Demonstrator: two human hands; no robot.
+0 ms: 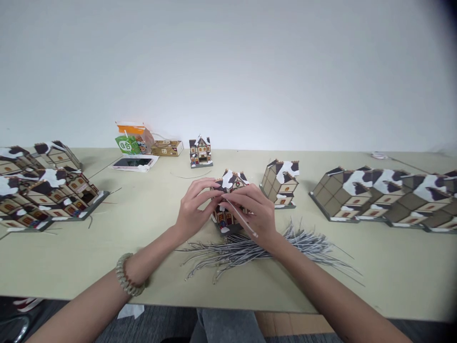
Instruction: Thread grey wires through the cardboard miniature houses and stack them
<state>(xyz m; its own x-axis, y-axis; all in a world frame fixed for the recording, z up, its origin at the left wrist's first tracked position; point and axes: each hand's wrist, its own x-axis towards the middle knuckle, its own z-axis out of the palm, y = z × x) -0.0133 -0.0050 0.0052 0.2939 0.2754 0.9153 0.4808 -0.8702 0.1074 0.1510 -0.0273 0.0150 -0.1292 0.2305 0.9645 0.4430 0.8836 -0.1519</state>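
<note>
A small model house (228, 220) with a snowy roof stands upright in front of me, partly covered by my fingers. My left hand (198, 206) is closed in a pinch at the house's front, and what lies between its fingertips is hidden. Pinched in my right hand (257, 212) is a thin white stick (243, 220), slanting down to the right from the fingertips. Both hands' fingertips meet before the house's upper front. Just below them lies a loose bundle of thin grey wires (246, 252), partly under my right hand.
Another model house (280, 186) stands right of my hands, and one more (200, 153) stands farther back. Several houses crowd the left (53, 190) and right (378, 195) sides. A phone (132, 163), snack packets (134, 138) and a small box (167, 148) lie at the back left.
</note>
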